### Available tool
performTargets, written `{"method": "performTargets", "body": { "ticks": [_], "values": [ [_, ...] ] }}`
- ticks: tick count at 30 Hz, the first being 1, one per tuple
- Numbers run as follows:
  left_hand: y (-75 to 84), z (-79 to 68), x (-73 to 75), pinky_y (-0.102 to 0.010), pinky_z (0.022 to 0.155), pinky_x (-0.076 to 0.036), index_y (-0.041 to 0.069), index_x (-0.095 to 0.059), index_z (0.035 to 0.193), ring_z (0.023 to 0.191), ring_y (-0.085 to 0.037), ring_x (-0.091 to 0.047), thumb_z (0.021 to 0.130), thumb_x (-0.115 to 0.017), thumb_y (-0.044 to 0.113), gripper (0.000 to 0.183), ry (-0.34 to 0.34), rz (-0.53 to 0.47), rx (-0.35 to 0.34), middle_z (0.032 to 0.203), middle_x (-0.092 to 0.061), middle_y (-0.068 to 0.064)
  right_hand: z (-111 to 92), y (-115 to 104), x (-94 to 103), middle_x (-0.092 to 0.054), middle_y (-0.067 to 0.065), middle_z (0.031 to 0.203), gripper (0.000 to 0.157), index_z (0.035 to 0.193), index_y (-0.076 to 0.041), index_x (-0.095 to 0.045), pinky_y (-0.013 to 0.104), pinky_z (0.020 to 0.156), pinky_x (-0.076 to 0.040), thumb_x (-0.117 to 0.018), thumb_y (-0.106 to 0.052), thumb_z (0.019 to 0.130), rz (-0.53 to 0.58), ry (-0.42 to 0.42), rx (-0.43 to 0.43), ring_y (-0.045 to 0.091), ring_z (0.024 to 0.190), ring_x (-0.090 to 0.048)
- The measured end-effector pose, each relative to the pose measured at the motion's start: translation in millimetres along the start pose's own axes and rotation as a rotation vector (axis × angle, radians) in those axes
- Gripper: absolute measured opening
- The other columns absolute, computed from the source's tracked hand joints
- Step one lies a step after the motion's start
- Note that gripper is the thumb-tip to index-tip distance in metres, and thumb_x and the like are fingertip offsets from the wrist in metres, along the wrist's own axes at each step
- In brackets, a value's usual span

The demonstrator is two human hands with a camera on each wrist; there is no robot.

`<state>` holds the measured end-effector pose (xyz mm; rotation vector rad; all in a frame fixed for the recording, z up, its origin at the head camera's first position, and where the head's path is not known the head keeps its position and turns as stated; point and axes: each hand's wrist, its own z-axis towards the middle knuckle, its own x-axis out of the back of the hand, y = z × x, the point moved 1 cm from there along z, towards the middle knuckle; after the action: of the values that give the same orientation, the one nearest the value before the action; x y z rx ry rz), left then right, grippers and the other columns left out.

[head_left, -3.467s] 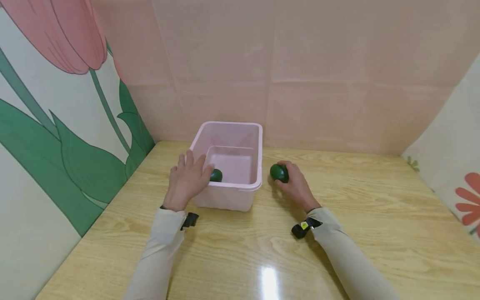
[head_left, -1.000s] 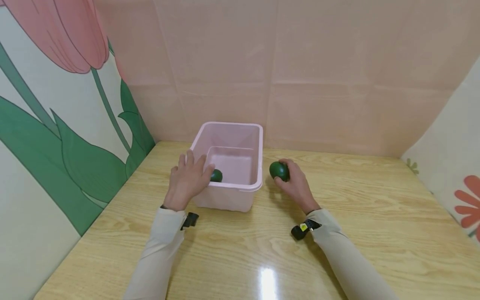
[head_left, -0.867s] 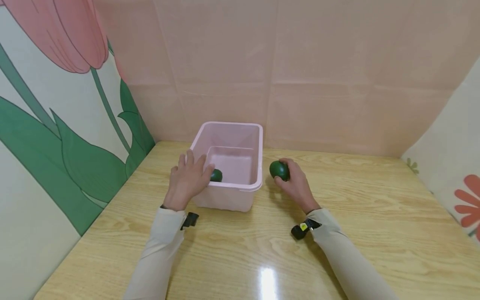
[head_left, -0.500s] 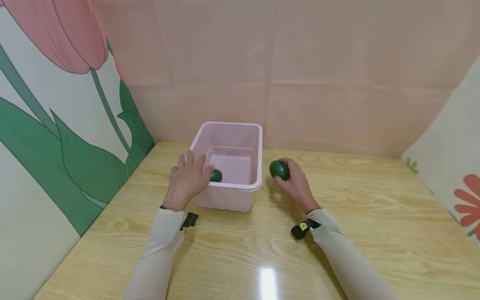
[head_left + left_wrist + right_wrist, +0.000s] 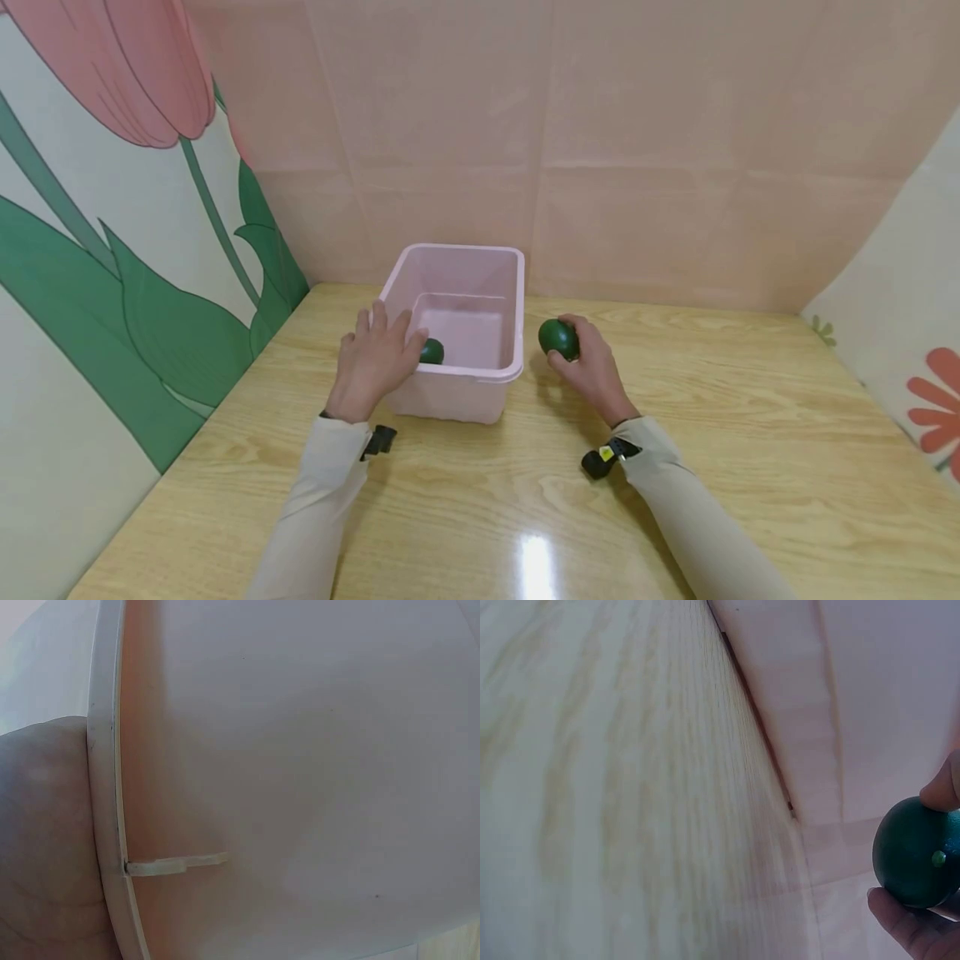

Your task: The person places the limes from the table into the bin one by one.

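Observation:
My right hand [image 5: 596,371] grips a dark green avocado [image 5: 558,339] to the right of the pink bin [image 5: 457,396]. It seems held just above the table. In the right wrist view a small pale stem spot shows on the avocado [image 5: 911,851], with thumb and fingers on either side of it. My left hand [image 5: 372,362] lies with spread fingers across the bin's front left rim. A second dark green avocado [image 5: 432,351] rests inside the bin near that corner, partly hidden by the left thumb and the rim. The left wrist view shows the bin's outer wall [image 5: 300,765] and part of the palm [image 5: 45,840].
The bin stands on a light wood-grain table [image 5: 720,417], close to the pink cloth backdrop [image 5: 645,183]. A tulip-printed panel [image 5: 112,250] borders the left side and a flower-printed panel [image 5: 900,300] the right.
My right hand and the avocado in it have shifted slightly upward in the head view since the earliest frame. The left hand, the bin and the avocado inside stay put.

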<state>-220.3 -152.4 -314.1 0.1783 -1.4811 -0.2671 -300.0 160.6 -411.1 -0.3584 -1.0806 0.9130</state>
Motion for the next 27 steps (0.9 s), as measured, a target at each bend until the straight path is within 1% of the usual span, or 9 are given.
{"method": "performTargets", "body": {
  "ticks": [17,27],
  "values": [
    [0.6,0.7,0.0,-0.071,0.109,-0.023,0.009,-0.033,0.156,0.148,-0.05,-0.009,0.106,-0.03,0.048,0.064,-0.014,-0.003,0.011,0.162,-0.011,-0.029,0.1,-2.0,0.4,-0.054,0.021,0.133,0.058,0.138,-0.003,-0.049,0.054,0.088,-0.049,-0.068,-0.015,0.085,0.0,0.007,0.011,0.035,0.11,-0.056],
    [0.9,1.0,0.0,-0.071,0.109,-0.024,0.008,-0.032,0.157,0.148,-0.049,-0.009,0.106,-0.03,0.047,0.064,-0.015,-0.004,0.011,0.162,-0.011,-0.029,0.8,-4.5,2.0,-0.056,0.021,0.13,0.056,0.137,-0.003,-0.05,0.053,0.087,-0.049,-0.069,-0.013,0.085,-0.009,0.014,0.019,0.036,0.107,-0.057]
  ]
}}
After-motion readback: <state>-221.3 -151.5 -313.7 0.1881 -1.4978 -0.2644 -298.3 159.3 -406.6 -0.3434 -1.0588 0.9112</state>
